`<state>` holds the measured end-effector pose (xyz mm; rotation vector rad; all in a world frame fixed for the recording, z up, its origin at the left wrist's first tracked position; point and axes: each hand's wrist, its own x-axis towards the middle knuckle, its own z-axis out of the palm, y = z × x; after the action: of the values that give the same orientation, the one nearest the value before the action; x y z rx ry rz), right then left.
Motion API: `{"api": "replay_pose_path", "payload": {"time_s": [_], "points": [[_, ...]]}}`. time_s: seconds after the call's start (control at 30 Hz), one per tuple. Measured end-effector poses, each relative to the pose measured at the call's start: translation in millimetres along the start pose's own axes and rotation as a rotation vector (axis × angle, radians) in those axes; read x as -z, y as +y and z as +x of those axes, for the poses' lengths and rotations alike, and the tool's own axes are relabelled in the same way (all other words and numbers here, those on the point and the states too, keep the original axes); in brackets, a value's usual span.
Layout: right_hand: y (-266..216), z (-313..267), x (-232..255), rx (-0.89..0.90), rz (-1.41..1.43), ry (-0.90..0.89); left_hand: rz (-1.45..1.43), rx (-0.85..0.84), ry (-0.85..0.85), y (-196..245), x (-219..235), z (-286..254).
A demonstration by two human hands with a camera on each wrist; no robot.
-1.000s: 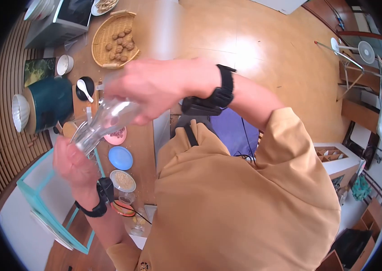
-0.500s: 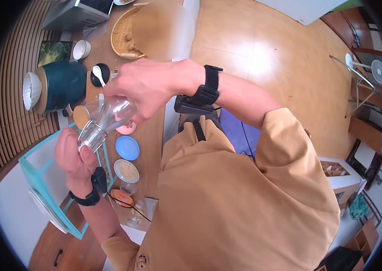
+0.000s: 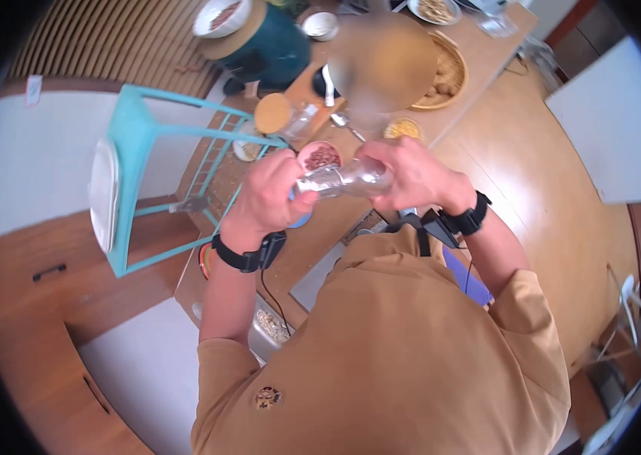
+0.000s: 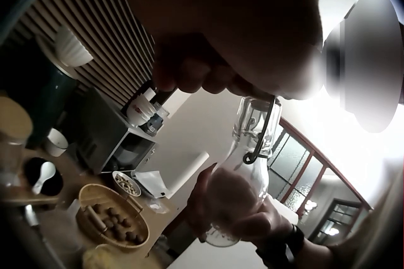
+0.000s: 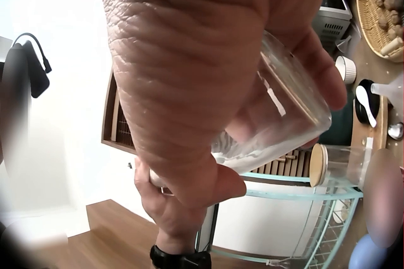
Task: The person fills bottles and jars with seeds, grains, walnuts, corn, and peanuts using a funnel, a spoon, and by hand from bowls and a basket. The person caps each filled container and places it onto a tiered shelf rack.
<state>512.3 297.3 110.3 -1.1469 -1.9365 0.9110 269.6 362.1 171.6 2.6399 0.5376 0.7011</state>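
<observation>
A clear glass swing-top bottle [image 3: 344,180] is held up between both hands, lying roughly sideways in the head view. My left hand [image 3: 266,189] grips it at the neck end, where a wire clasp shows in the left wrist view. Around the wider base end curl the fingers of my right hand [image 3: 416,174]. The glass [image 5: 287,108] looks see-through in the right wrist view, with nothing visible inside. Behind the bottle, a pink bowl [image 3: 322,156] of reddish nuts or beans stands on the table. A blue dish [image 3: 301,218] is mostly hidden by my left hand.
A teal rack [image 3: 127,189] stands to the left. Beyond the hands are a wooden-lidded jar [image 3: 272,114], a metal spoon [image 3: 347,125], a bowl of yellow bits [image 3: 402,128] and a wicker basket [image 3: 453,72] of walnuts. A tray of pale flakes [image 3: 271,326] sits near my left arm.
The head view has turned, so the table and rack appear shifted. The bottle now lies more level in front of the chest; both hands keep hold of it throughout.
</observation>
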Motion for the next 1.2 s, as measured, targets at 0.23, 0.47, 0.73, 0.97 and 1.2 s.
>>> {"api": "replay_pose_path", "payload": {"time_s": [0.23,0.47,0.73,0.97,1.2], "points": [[-24,19,-23,0.208,-0.162,0.108,0.215,-0.061,0.054,22,27,-43],[-37,44,-46,0.493,-0.319,0.37,0.225,0.084,0.151,43,36,-71],[-47,51,-93,0.215,-0.092,0.105,0.317,0.383,0.354,50,35,-102],[-80,48,-138,0.159,-0.24,0.025,0.57,0.676,0.289,66,43,-117],[-72,42,-168,0.059,-0.078,-0.157,0.371,0.754,0.123,54,64,-159]]}}
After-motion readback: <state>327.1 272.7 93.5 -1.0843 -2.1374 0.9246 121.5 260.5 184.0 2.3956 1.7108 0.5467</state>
